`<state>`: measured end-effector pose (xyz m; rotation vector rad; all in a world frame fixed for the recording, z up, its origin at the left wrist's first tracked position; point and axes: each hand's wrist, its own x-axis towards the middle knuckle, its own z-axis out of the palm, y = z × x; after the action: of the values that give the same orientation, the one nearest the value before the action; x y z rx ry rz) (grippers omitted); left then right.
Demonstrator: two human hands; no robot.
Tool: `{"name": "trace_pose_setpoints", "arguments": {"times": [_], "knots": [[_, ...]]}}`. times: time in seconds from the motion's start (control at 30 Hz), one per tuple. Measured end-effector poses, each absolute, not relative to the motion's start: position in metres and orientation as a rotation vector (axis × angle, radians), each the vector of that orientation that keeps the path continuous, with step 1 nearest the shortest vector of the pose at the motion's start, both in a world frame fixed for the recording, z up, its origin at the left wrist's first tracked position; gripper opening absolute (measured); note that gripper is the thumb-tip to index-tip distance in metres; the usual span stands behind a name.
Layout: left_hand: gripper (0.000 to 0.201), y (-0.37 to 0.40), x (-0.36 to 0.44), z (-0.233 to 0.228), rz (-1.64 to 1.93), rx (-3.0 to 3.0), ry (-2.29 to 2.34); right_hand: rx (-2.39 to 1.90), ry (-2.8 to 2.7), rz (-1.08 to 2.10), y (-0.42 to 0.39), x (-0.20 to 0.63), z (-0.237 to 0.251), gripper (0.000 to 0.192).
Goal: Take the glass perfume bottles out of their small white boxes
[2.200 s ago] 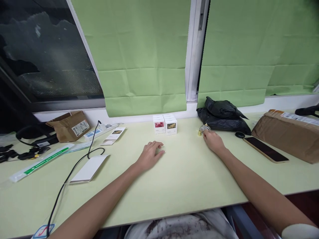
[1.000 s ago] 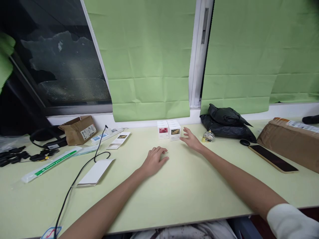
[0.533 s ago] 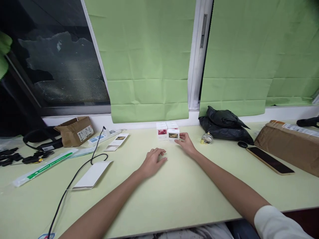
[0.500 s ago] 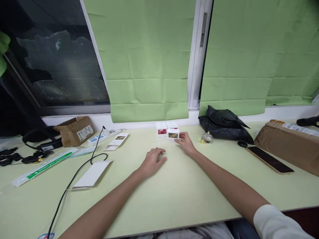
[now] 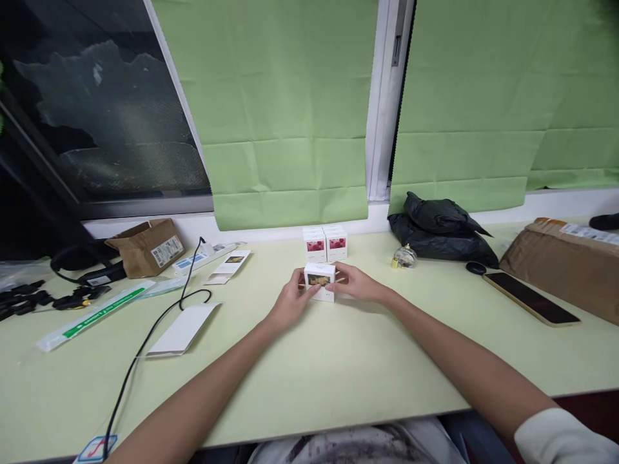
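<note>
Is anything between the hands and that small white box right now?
Nothing visible. The left hand and right hand already touch the small white box from either side, in front of the two boxes by the wall.

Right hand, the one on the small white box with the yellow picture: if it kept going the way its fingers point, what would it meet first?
The right hand points leftward, so past the small white box with the yellow picture it would probably meet the left hand fingers gripping the opposite side.
</note>
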<state>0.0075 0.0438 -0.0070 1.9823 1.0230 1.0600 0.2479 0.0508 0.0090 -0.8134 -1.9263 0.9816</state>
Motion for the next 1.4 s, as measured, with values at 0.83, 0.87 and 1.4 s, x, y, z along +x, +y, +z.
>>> {"name": "trace_pose_setpoints", "arguments": {"times": [0.83,0.87,1.4], "knots": [[0.053,0.038,0.005,-0.004,1.102,2.335,1.088,-0.83,-1.928,0.648,0.036,0.25,0.025,0.037],[0.053,0.037,0.005,-0.004,1.098,2.347,1.088,-0.832,-1.932,0.645,0.035,0.25,0.026,0.037],[0.078,0.032,0.004,-0.002,1.139,2.539,1.034,-0.844,-2.002,0.616,0.019,0.24,0.033,0.028]]}}
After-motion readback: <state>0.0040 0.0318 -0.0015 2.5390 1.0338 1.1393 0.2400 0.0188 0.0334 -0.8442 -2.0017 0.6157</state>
